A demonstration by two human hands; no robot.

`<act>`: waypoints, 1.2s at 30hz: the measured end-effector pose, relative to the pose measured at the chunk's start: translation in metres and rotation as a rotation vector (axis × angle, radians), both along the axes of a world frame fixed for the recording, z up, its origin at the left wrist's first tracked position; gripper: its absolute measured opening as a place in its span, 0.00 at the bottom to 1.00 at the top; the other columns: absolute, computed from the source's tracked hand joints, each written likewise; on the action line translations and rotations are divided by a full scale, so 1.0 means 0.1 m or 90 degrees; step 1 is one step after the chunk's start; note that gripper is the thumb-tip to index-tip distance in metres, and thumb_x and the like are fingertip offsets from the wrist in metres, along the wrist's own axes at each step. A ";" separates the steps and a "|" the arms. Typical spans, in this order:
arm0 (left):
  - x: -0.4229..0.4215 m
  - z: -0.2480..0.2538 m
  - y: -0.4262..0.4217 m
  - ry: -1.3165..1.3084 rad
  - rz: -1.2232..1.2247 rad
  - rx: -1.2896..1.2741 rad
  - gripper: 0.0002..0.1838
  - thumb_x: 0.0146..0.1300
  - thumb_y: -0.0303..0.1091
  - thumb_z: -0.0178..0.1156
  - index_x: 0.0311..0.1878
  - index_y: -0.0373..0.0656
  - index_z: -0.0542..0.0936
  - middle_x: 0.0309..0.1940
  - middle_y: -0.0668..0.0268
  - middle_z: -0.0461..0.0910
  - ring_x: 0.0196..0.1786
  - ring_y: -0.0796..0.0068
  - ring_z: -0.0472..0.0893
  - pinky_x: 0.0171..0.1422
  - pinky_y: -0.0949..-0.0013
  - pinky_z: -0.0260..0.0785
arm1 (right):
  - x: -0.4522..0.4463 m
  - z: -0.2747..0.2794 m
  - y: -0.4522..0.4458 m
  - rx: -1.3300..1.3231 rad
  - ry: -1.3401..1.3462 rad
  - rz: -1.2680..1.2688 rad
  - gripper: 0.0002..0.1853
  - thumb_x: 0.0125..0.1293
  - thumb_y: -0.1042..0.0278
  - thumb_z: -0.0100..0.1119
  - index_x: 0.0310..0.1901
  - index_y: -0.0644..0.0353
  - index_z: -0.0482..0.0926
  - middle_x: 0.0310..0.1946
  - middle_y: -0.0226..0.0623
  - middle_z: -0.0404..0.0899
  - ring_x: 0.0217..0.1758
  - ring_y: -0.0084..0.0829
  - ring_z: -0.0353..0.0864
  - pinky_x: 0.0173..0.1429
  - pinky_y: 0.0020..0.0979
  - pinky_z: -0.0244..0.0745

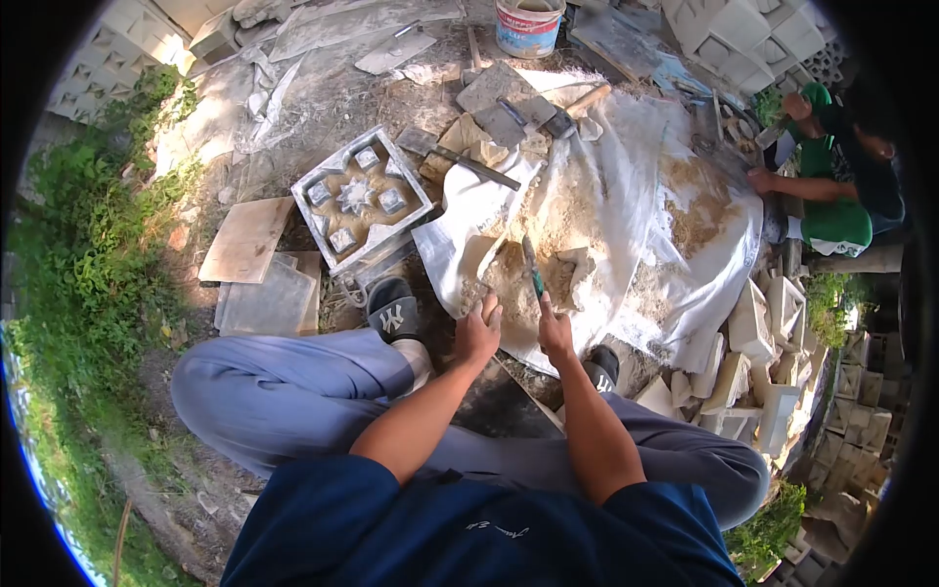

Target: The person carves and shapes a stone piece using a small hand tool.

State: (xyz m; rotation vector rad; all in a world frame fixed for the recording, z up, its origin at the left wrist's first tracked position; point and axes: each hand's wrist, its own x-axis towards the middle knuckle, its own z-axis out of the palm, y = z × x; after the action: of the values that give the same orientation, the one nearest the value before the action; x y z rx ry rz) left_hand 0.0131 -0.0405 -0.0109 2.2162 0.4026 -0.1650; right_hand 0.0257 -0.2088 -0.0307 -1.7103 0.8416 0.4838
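My right hand [555,331] is closed around the green handle of a narrow metal-bladed tool [532,262], whose exact kind I cannot make out. Its blade points away from me, over a pale stone block [507,271]. At the block's near edge, my left hand [478,329] has its fingers curled in a grip. The block rests on a white plastic sheet [445,233] strewn with pale dust and chips. A jagged stone piece [577,272] lies just right of the blade.
A carved square block [337,256] with a star pattern sits left of the sheet, near flat slabs [246,240]. A hammer [577,110] and a bucket [529,29] are farther off. Another person [831,176] works at right, above piled stone blocks [751,323].
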 end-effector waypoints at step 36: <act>-0.01 -0.04 0.15 0.091 0.027 0.068 0.20 0.65 0.47 0.61 0.56 0.49 0.81 0.35 0.44 0.83 0.42 0.41 0.82 0.44 0.47 0.75 | 0.04 -0.11 0.16 -0.055 -0.142 0.115 0.43 0.68 0.31 0.51 0.16 0.73 0.74 0.11 0.49 0.70 0.17 0.36 0.67 0.28 0.47 0.64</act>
State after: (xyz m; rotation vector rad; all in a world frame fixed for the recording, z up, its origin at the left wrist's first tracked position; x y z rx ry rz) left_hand 0.0120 -0.0260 -0.0152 2.3058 0.5482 -0.2854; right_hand 0.0298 -0.1930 -0.0416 -1.8897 0.5578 0.3719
